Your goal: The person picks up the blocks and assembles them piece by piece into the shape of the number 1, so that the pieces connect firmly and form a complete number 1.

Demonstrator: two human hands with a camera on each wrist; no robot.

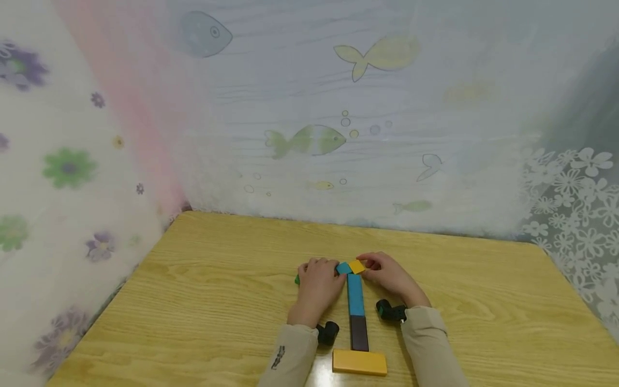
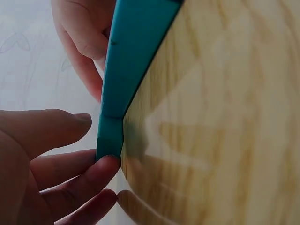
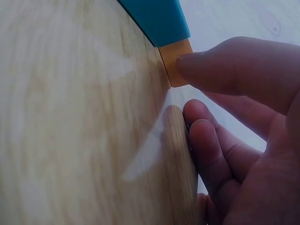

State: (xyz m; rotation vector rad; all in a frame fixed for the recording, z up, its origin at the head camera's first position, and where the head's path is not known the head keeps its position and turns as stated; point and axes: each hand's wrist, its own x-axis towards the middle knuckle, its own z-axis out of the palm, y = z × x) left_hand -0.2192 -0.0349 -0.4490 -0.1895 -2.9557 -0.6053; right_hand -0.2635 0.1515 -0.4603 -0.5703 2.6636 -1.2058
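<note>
My right hand [image 1: 390, 278] pinches a small yellow block [image 1: 357, 266]; in the right wrist view its thumb presses the orange-yellow side. That block touches a blue square block [image 1: 344, 268] by the top of a long blue block [image 1: 355, 295]. My left hand [image 1: 318, 286] is at the blue square's left; in the left wrist view, extended fingertips touch a blue end piece [image 2: 110, 136] while the thumb stays slightly apart. A bit of a green block [image 1: 297, 279] shows beyond the left hand, mostly covered by it.
Below the long blue block, a dark brown block [image 1: 359, 333] continues the line down to a yellow block [image 1: 359, 362] lying crosswise. The wooden table [image 1: 203, 301] meets a painted wall [image 1: 290, 199] behind. Black wrist cameras [image 1: 390, 310] sit beside both sleeves.
</note>
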